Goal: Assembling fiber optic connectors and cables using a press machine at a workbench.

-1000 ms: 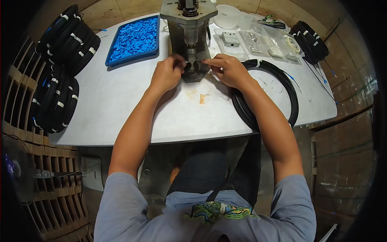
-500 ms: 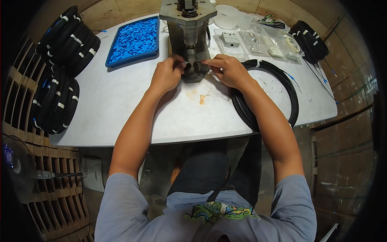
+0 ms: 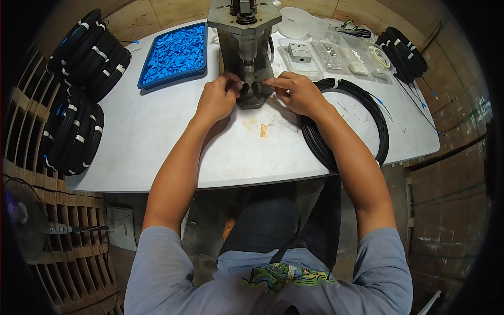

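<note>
At the far middle of the table a grey metal bench press (image 3: 245, 47) stands upright, its ram coming down over a low base. My left hand (image 3: 219, 96) is at the left side of the ram's lower end, thumb and fingertips pinched together. What they pinch is too small to make out. On the other side my right hand (image 3: 298, 92) points its index finger in toward the same spot, the other fingers curled under. Whatever lies between my fingertips and the press base is mostly hidden. Below my right wrist lies a coil of black cable (image 3: 383, 126) with white ties.
A blue tray (image 3: 140, 84) full of small blue parts lies left of the press. Bundled black cable coils (image 3: 79, 131) are stacked at the left edge, more coils (image 3: 401, 52) at the far right. Clear plastic boxes (image 3: 328, 55) with small parts stand behind my right hand.
Both hands keep their place and pose at the press. The fan at the lower left has turned slightly.
</note>
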`<act>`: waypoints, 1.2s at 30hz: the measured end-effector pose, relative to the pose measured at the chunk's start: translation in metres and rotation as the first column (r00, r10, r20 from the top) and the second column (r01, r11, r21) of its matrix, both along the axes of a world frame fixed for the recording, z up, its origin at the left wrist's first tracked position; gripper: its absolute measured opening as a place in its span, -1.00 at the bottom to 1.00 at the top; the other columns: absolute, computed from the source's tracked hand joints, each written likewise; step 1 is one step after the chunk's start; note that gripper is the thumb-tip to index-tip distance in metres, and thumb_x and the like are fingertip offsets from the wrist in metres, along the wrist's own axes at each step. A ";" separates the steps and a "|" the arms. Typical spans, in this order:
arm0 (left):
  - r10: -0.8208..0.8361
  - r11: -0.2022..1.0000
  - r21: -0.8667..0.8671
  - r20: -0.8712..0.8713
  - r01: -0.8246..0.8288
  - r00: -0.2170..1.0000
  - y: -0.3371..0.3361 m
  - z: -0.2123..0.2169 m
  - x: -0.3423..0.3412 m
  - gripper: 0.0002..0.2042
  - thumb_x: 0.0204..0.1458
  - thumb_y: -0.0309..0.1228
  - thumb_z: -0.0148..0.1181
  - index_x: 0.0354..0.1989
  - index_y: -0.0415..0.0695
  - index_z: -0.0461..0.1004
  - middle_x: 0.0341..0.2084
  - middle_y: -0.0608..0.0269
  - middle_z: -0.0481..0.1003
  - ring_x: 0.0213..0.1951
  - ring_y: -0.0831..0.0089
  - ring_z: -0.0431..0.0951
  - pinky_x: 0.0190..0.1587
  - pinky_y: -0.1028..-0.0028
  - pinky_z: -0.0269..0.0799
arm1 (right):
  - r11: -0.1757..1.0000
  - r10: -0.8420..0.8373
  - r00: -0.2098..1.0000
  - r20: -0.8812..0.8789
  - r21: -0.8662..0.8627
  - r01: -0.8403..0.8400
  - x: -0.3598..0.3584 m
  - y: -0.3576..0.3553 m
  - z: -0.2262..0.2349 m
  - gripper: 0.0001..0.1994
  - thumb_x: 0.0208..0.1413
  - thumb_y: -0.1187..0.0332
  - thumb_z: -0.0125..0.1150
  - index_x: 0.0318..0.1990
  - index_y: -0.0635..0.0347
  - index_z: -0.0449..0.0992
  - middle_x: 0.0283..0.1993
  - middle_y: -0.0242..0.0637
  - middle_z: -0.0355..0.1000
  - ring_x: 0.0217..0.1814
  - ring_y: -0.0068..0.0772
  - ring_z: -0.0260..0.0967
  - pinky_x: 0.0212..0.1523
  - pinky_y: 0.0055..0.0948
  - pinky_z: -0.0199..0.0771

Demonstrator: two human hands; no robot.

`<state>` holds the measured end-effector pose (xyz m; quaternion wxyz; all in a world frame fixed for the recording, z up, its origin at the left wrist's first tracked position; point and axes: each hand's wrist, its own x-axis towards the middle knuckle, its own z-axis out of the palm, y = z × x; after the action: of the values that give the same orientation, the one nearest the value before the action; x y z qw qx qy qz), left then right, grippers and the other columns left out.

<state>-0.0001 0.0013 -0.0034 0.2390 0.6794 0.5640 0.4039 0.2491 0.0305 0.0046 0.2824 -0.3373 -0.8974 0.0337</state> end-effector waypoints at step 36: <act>0.006 1.000 0.008 -0.018 -0.006 1.000 0.001 0.000 0.000 -0.82 0.18 -0.41 0.15 -0.15 -0.22 0.57 -0.49 0.01 0.63 -0.36 0.22 0.69 -0.21 0.32 0.54 | 1.000 -0.015 1.000 -0.001 -0.007 0.015 0.000 -0.001 0.000 -0.55 -0.02 0.53 0.32 0.07 -0.16 0.63 -0.28 -0.26 0.50 -0.31 -0.19 0.52 -0.24 -0.27 0.56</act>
<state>0.0002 0.0018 -0.0035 0.2300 0.6821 0.5666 0.4009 0.2487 0.0299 0.0048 0.2817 -0.3452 -0.8946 0.0349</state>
